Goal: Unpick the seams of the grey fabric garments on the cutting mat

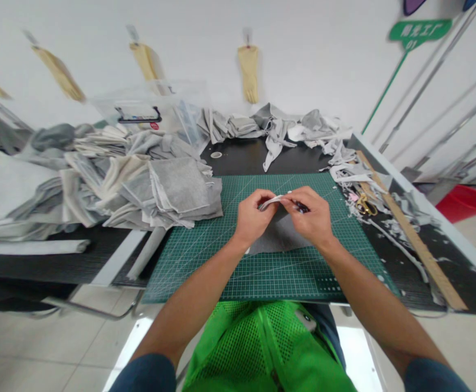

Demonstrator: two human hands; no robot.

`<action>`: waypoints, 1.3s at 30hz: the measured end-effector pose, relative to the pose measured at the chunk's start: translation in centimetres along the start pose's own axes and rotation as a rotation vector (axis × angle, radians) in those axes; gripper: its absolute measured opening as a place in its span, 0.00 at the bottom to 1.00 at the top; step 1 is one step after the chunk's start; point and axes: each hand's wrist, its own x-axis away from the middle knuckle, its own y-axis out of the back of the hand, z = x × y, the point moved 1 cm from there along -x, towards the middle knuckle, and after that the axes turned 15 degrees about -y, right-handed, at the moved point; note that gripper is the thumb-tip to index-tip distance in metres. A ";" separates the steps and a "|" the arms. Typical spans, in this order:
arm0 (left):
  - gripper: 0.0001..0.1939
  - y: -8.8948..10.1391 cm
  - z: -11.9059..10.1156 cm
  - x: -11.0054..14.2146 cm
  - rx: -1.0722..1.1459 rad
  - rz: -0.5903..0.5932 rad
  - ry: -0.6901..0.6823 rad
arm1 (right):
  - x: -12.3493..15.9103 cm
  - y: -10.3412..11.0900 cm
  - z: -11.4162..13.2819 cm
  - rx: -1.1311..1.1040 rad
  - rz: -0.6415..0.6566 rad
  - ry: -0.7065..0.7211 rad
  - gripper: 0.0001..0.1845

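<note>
My left hand (253,216) is closed on the upper edge of a grey piece of fabric (279,237), with the pale rim pinched between thumb and fingers. Close beside it, my right hand (311,215) pinches the same edge. A small dark object (302,207) shows at the right fingers; its kind is too unclear to tell. The fabric hangs below both hands over a green cutting mat (205,267) with a white grid. Part of the fabric is hidden behind the hands.
Piled grey and white fabric pieces (180,185) cover the left side, before a clear plastic box (189,117). Scraps (276,136) lie along the back. On the right are a wooden ruler (415,234), gold-handled scissors (366,206) and trimmings. A red bucket (468,202) stands beyond.
</note>
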 end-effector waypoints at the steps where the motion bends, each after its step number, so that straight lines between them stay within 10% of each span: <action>1: 0.04 0.0 0.0 0.0 -0.015 0.009 -0.008 | -0.1 0.1 0.0 -0.010 -0.021 -0.023 0.09; 25: 0.09 0.3 0.1 -0.5 -0.001 0.104 0.050 | -0.9 1.0 -1.2 -0.190 -0.142 -0.410 0.13; 39: 0.13 0.3 1.1 -0.6 0.123 -0.082 0.152 | 0.6 -0.6 0.0 0.176 0.102 -0.046 0.13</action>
